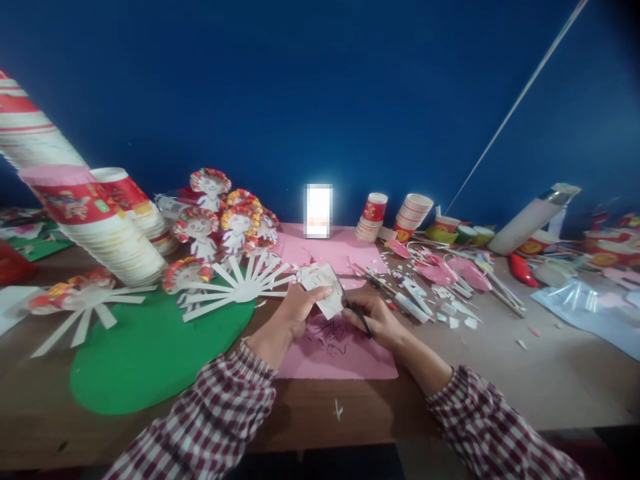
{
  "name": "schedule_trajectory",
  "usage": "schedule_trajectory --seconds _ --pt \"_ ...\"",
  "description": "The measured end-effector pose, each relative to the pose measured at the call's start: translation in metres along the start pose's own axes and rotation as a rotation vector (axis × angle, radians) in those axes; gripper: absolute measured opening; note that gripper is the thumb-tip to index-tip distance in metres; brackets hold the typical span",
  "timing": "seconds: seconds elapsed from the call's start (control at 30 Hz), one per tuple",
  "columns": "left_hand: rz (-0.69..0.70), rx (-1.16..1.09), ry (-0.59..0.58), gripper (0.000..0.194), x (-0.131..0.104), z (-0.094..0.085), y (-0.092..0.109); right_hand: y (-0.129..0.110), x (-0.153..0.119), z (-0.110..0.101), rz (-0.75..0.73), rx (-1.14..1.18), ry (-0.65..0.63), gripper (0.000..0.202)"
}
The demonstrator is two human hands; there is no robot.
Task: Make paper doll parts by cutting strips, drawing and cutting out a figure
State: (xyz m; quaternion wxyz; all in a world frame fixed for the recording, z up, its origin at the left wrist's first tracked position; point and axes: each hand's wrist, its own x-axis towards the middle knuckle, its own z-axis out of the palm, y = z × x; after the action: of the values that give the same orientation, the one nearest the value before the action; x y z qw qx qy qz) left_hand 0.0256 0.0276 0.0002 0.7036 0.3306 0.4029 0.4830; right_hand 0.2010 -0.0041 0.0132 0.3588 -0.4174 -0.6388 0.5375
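Note:
My left hand (299, 308) pinches a small white piece of paper (327, 283) with lines drawn on it, thumb laid across its front. My right hand (379, 321) grips a pair of dark-handled scissors (361, 319) at the paper's right edge; the blades are mostly hidden by the paper and fingers. Both hands are held above a pink sheet (345, 363) that carries dark scribbled marks or thin scraps. Just left of my left hand lies a fan of cut white paper strips (247, 288).
Stacked paper cups (97, 227) lean at the left, beside paper dolls (239, 227) and a green sheet (150, 360). More cup stacks (371, 217) stand at the back. Glue tubes (411, 307), paper scraps (453, 313) and a white roll (530, 217) lie to the right.

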Motion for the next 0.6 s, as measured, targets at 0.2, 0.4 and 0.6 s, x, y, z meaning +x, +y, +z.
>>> schedule_trajectory --seconds 0.2,0.4,0.6 --pt "-0.007 0.009 0.007 0.032 0.0 0.0 0.0 -0.005 0.0 0.002 0.004 -0.02 0.02 0.036" --pt "-0.016 0.007 0.029 0.035 -0.003 0.003 0.004 -0.003 0.0 0.003 0.034 -0.031 0.033 0.038" --pt "-0.023 0.008 0.038 0.031 -0.003 0.005 0.004 0.004 0.0 0.003 0.047 -0.042 0.037 0.038"
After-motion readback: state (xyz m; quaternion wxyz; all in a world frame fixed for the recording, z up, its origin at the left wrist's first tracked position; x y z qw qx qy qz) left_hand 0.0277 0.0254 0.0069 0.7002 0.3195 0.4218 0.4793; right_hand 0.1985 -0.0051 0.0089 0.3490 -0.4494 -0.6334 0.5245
